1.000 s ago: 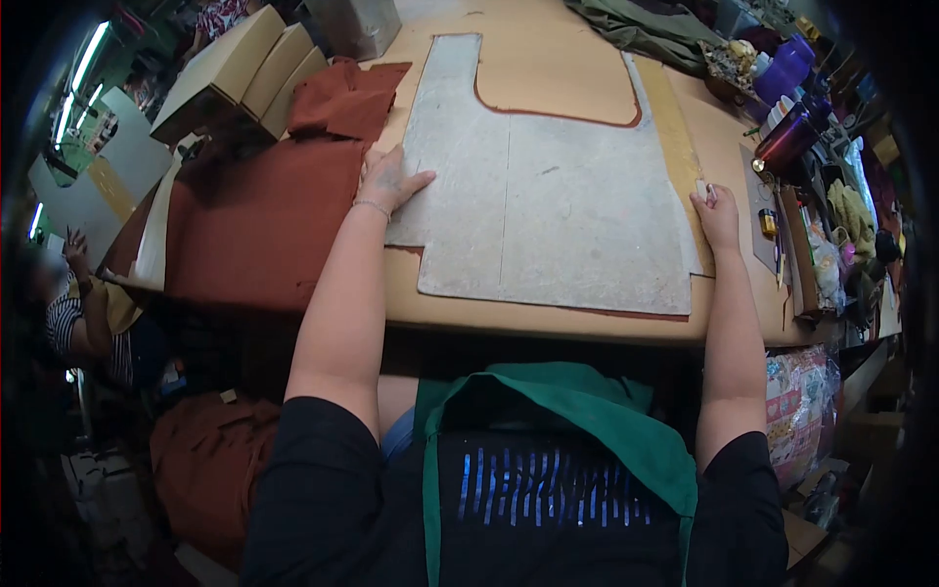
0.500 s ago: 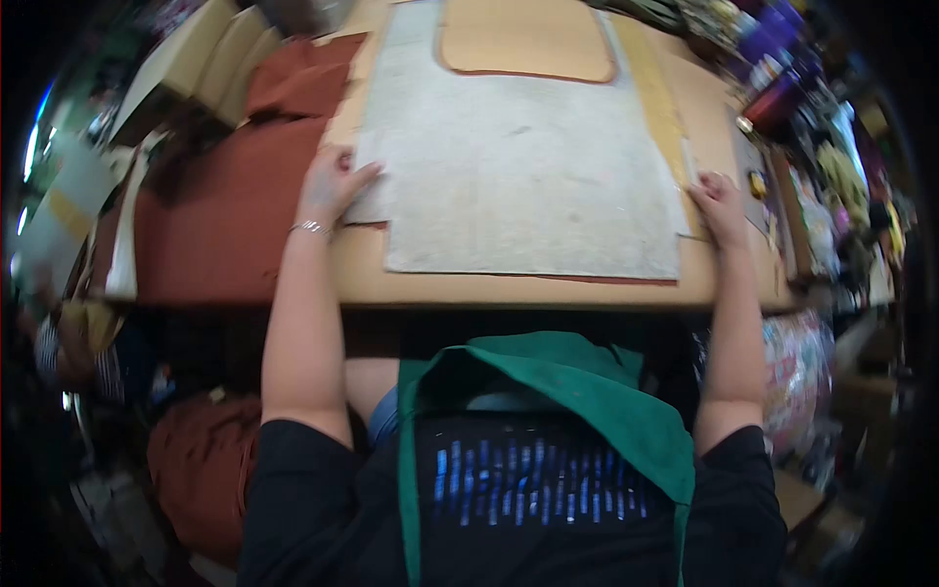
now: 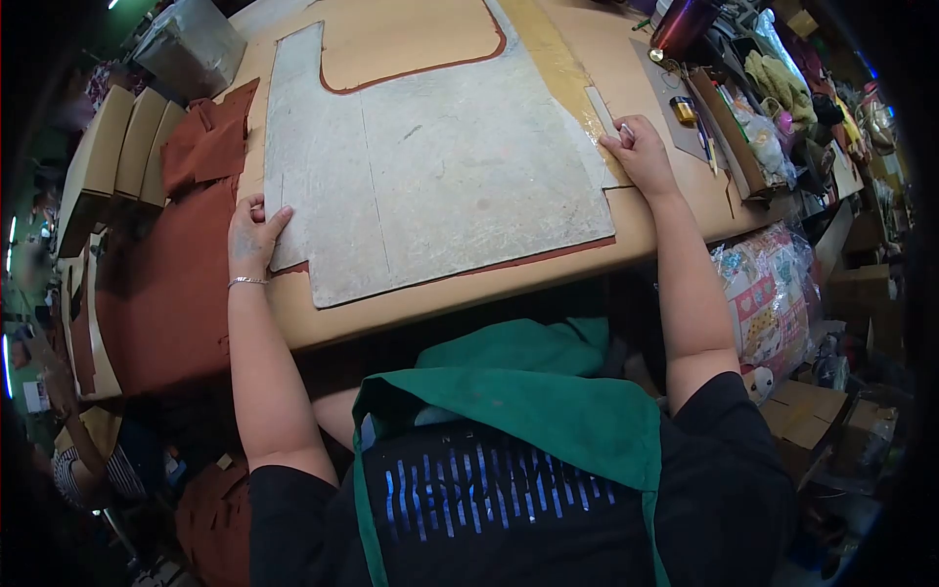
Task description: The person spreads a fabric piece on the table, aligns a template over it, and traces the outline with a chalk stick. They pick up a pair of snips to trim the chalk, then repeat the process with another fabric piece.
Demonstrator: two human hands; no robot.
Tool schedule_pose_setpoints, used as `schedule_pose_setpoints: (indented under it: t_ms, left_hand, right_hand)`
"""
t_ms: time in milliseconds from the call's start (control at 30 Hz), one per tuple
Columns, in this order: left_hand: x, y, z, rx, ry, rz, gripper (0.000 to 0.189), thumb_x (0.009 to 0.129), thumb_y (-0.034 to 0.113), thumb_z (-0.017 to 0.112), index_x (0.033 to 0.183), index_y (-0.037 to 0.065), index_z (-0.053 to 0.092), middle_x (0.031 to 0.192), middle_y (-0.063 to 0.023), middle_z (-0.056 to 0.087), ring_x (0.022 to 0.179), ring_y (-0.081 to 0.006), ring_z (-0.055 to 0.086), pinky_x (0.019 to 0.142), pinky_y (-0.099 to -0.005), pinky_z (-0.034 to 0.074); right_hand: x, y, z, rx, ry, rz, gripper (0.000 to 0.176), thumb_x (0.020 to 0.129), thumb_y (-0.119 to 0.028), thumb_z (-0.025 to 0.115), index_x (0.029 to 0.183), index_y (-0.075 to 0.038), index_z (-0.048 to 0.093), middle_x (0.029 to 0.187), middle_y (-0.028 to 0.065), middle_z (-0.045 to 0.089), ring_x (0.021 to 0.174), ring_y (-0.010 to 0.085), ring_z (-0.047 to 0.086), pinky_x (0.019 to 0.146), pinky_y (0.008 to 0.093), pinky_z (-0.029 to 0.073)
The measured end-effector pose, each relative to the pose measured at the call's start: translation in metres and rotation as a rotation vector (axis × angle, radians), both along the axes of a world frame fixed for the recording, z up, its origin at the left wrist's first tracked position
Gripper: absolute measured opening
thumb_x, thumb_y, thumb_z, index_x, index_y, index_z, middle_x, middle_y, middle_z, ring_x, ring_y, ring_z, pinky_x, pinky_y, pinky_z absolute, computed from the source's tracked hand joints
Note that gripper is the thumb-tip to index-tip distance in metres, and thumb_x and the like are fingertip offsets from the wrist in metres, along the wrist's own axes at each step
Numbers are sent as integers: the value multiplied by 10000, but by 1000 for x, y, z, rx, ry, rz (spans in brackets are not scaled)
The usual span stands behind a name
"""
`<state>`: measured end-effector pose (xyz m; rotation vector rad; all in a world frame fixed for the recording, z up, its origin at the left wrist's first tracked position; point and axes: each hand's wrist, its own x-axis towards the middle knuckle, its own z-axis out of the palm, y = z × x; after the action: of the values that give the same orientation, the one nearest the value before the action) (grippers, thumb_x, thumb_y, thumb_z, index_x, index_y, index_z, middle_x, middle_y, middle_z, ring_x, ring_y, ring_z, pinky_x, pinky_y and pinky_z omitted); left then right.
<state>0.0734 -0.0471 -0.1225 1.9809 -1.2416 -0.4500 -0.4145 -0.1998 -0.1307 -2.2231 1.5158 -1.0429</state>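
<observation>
A large grey pattern board [image 3: 460, 176] with a U-shaped cut-out lies flat on the tan table. Brick-red fabric [image 3: 548, 256] peeks out from under its near edge and along the cut-out. At the board's left edge is my left hand [image 3: 256, 233], its thumb on top and its other fingers curled at the rim. My right hand [image 3: 641, 157] is closed at the right side, beside a yellow taped strip [image 3: 558, 64]. A small whitish thing shows at its fingers, too small to name.
Brick-red cloth [image 3: 166, 264] covers the table's left side, near cardboard boxes [image 3: 93, 166]. On the right are a tape roll [image 3: 683, 110], pens [image 3: 706, 147], a cluttered tray [image 3: 734, 137] and a dark red flask [image 3: 682, 27]. A plastic-wrapped bundle [image 3: 768, 284] stands below the table edge.
The view has turned, so the table and board now look tilted, with the right side higher. More red fabric shows around the cut-out. Both hands stay at the board's sides.
</observation>
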Motion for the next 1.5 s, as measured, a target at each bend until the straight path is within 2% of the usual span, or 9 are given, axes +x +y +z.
schedule_pose_setpoints:
  t_ms: [67, 167, 367, 467, 567, 667, 967, 1367, 1500]
  left_hand:
    - [0, 1, 0, 0, -31, 0, 461, 658, 180, 719, 1000, -54, 518, 726, -70, 565, 620, -127, 530, 569, -251, 448]
    - [0, 3, -1, 0, -106, -11, 493, 668, 207, 712, 1028, -62, 508, 745, -82, 550, 632, -137, 519, 585, -261, 445]
    - [1, 25, 5, -18, -157, -66, 560, 658, 253, 714, 1087, -37, 501, 870, -99, 492, 746, -164, 483, 679, -274, 429]
    - [-7, 52, 21, 67, -260, -121, 585, 637, 259, 724, 1102, -18, 503, 916, -101, 474, 795, -178, 463, 717, -280, 420]
    - [-11, 73, 28, 95, -246, -204, 598, 612, 268, 735, 1098, -3, 515, 927, -89, 470, 797, -186, 450, 711, -284, 422]
    - [-19, 81, 35, 150, -237, -196, 541, 624, 211, 728, 1084, 5, 530, 909, -70, 479, 778, -160, 452, 696, -263, 427]
    - [-14, 81, 14, -26, -39, -82, 227, 700, 32, 644, 917, -14, 599, 771, -29, 517, 646, -87, 489, 637, -212, 440]
    - [-23, 80, 15, -57, -94, -36, 194, 718, 30, 626, 901, -27, 594, 753, -29, 518, 634, -78, 497, 626, -210, 447]
    - [-22, 81, 15, -39, -103, -38, 198, 726, 43, 625, 909, -27, 590, 756, -29, 515, 632, -78, 492, 626, -210, 446]
  right_hand:
    - [-1, 1, -1, -34, 35, 19, 249, 701, -125, 681, 860, 12, 547, 712, 40, 473, 556, 104, 403, 522, 232, 373]
    - [1, 3, 2, -9, 11, -30, 259, 666, -166, 705, 771, 18, 555, 664, 79, 496, 596, 177, 478, 560, 305, 402]
    - [-19, 4, 7, 447, -446, -103, 195, 700, -123, 665, 709, -14, 503, 651, 7, 475, 613, 75, 435, 558, 242, 391]
    - [-29, 22, 8, 309, -389, 51, 185, 694, -111, 667, 775, -7, 538, 658, -3, 457, 614, 70, 421, 567, 220, 391]
    - [-25, 55, 30, 436, -240, 6, 243, 674, -90, 676, 868, 0, 561, 672, -4, 458, 613, 71, 422, 575, 209, 393]
    - [-29, 58, 15, 228, -224, 101, 304, 658, -63, 680, 934, -4, 567, 685, 0, 461, 611, 77, 424, 583, 206, 395]
    - [-23, 64, 13, 191, -131, -24, 255, 690, -70, 674, 911, -3, 565, 686, 18, 486, 592, 89, 434, 575, 223, 413]
    - [-20, 62, 5, 31, 1, -70, 247, 698, -102, 673, 910, -21, 574, 704, 47, 524, 594, 112, 484, 575, 244, 437]
    - [-23, 63, 6, 106, -88, -44, 247, 692, -87, 669, 912, -24, 577, 706, 46, 522, 590, 108, 477, 570, 238, 436]
